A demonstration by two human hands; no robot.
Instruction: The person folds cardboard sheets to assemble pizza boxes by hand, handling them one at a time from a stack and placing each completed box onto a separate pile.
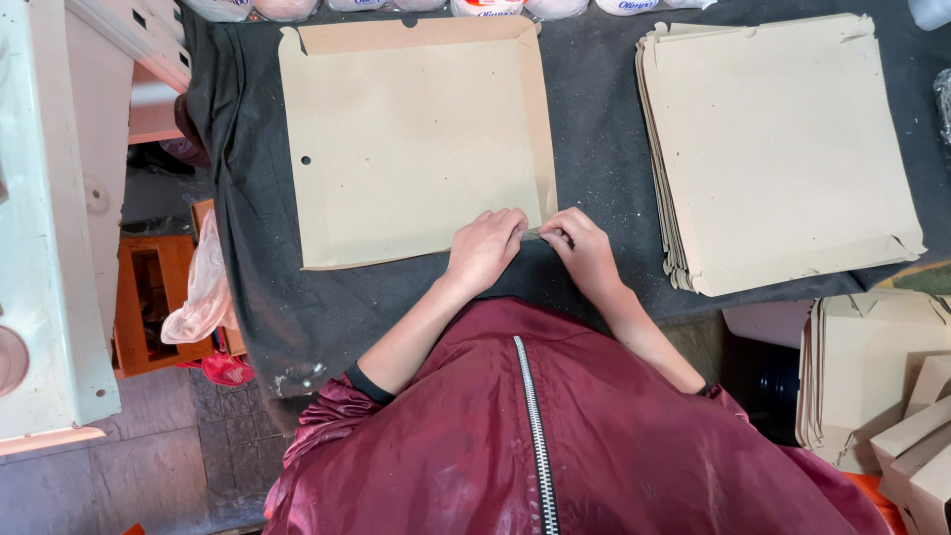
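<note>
Fingers of left hand [483, 248] and right hand [582, 248] pinch the near right corner of the cardboard box blank [411, 139] lying flat on the table [604, 159], apparently closed on its flap; crease it firmly along the edge

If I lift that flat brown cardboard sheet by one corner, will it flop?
The flat brown cardboard sheet probably sags slightly: it looks thin and broad. Its folded edges should stiffen it. Likely light, since both hands, left hand and right hand, pinch just its corner.

Small box-making workshop: dark cloth-covered bench [614, 149], stack of flat cardboard blanks [783, 149], more blanks and folded boxes [916, 426] piled at right, worn white machine housing [45, 248] at left, tiled floor [149, 446].
</note>
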